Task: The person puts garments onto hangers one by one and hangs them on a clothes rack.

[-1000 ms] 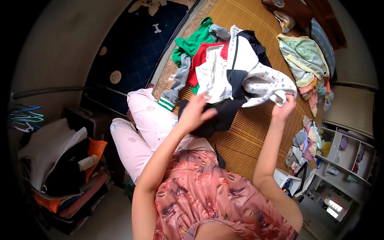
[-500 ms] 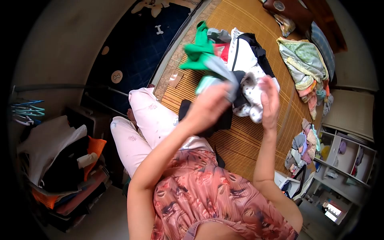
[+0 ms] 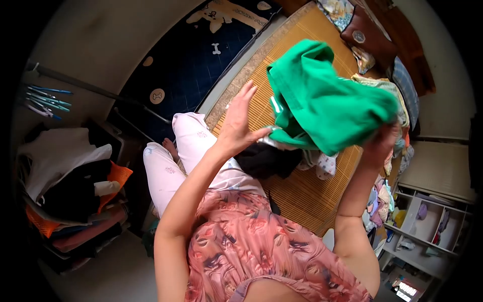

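Observation:
A bright green garment (image 3: 322, 95) hangs raised and bunched over the mat in front of me. My right hand (image 3: 383, 140) grips its lower right end, the fingers partly hidden by the cloth. On the other side, my left hand (image 3: 237, 121) has its fingers spread. Its thumb lies close by the garment's lower left edge; whether they touch I cannot tell. Beneath the green cloth lie a black garment (image 3: 266, 158) beside my lap and a white patterned garment (image 3: 326, 166). The cloth hides most of the clothes pile behind it.
A bamboo mat (image 3: 297, 201) covers the bed. Folded bedding and a brown cushion (image 3: 365, 35) lie at the far right, with more clothes (image 3: 385, 201) near a white shelf unit (image 3: 427, 219). Hangers (image 3: 48, 100) and heaped clothes (image 3: 60, 156) are on the left.
The green garment has been lifted off the pile and spread out toward the right. My right hand, open before, now grips it; my left hand has moved left and opened.

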